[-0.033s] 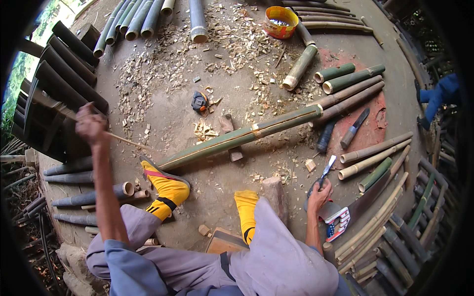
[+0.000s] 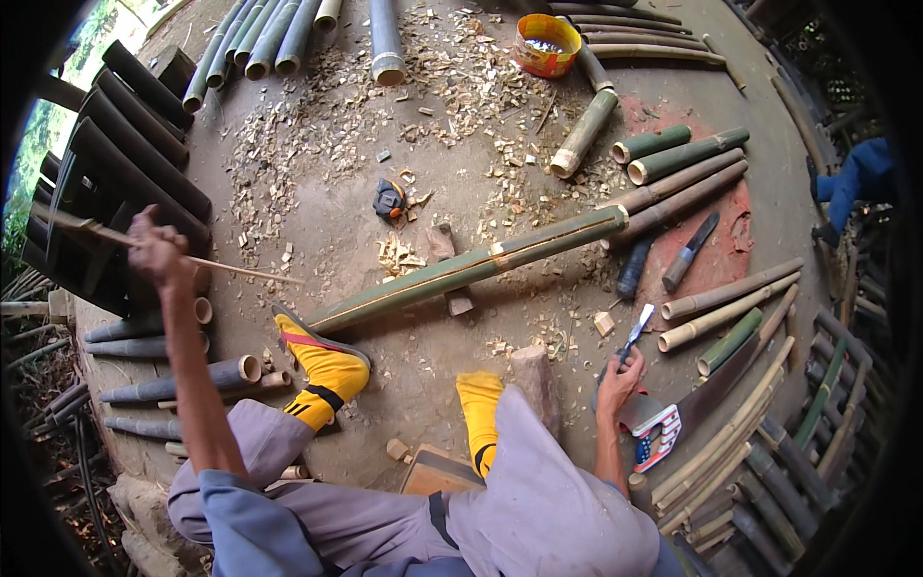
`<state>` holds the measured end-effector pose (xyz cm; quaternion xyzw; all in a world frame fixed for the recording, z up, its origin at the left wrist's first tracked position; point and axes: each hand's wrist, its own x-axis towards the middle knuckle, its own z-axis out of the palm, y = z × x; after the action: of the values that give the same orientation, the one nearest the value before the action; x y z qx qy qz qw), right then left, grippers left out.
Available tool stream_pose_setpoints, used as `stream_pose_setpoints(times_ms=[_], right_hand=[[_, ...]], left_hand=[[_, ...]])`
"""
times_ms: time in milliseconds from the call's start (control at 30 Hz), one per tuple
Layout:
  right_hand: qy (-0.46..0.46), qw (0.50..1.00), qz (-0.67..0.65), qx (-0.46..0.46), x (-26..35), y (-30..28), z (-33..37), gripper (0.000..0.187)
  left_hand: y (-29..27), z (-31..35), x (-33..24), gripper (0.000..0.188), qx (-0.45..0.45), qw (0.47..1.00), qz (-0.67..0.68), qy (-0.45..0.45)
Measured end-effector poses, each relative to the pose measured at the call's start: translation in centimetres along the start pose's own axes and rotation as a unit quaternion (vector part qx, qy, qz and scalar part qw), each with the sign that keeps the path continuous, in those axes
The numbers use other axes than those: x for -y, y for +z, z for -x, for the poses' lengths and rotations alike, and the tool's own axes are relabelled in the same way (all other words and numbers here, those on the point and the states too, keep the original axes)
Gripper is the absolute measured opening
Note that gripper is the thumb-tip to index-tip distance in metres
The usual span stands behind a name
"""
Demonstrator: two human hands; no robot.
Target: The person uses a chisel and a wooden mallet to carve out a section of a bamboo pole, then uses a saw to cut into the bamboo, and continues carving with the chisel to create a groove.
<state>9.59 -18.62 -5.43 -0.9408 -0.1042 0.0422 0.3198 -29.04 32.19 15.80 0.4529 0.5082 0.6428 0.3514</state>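
My left hand (image 2: pixel 160 252), raised at the left, is closed round a thin bamboo stick (image 2: pixel 245 272) that slants down to the right. On the right, low over the ground, my right hand (image 2: pixel 621 381) grips a chisel (image 2: pixel 638 325) with its pale blade pointing up and away. Between them lies a green bamboo pole (image 2: pixel 461 267) with a long slot cut along its top. It rests across a wooden block (image 2: pixel 440 242), and my sandalled left foot in a yellow sock (image 2: pixel 332 365) is against its near end. A handsaw (image 2: pixel 658 438) lies beside my right hand.
A tape measure (image 2: pixel 389 199) lies beyond the pole among wood chips. A knife (image 2: pixel 690 252) is on a red cloth (image 2: pixel 716 226) at the right. Bamboo lengths (image 2: pixel 733 288) line both sides. A short log (image 2: pixel 535 380) stands near my right foot; a yellow-red tin (image 2: pixel 546 60) is far off.
My left hand has shifted slightly left with the bamboo stick, which now lies at a flatter slant. My right hand and the chisel have hardly moved.
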Motion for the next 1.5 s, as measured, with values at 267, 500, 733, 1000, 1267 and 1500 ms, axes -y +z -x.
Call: stream_pose_setpoints(times_ms=[267, 500, 733, 1000, 1267, 1500], right_hand=[[-0.18, 0.866, -0.217, 0.412, 15.0, 2.4, 6.3, 0.059], [0.009, 0.789, -0.2, 0.581, 12.8, 5.3, 13.3, 0.038], [-0.067, 0.823, -0.388, 0.409, 21.1, 7.8, -0.9, 0.023], [-0.337, 0.905, -0.255, -0.044, 45.2, 4.2, -24.9, 0.055], [-0.253, 0.939, -0.169, 0.162, 20.3, 9.3, -5.1, 0.021], [-0.023, 0.974, -0.191, 0.122, 6.4, 3.5, 4.5, 0.021]], left_hand=[[6.3, 15.0, 1.9, 0.024, 0.252, 0.925, 0.016, -0.283], [10.2, 24.5, 6.6, 0.038, 0.302, 0.827, 0.087, -0.467], [8.7, 26.0, 7.1, 0.082, 0.427, 0.866, -0.147, -0.214], [5.5, 28.9, 11.4, 0.044, 0.423, 0.855, -0.266, -0.137], [2.4, 29.8, 12.3, 0.032, 0.345, 0.865, -0.257, -0.26], [1.4, 31.7, 15.3, 0.105, 0.155, 0.711, 0.145, -0.67]])
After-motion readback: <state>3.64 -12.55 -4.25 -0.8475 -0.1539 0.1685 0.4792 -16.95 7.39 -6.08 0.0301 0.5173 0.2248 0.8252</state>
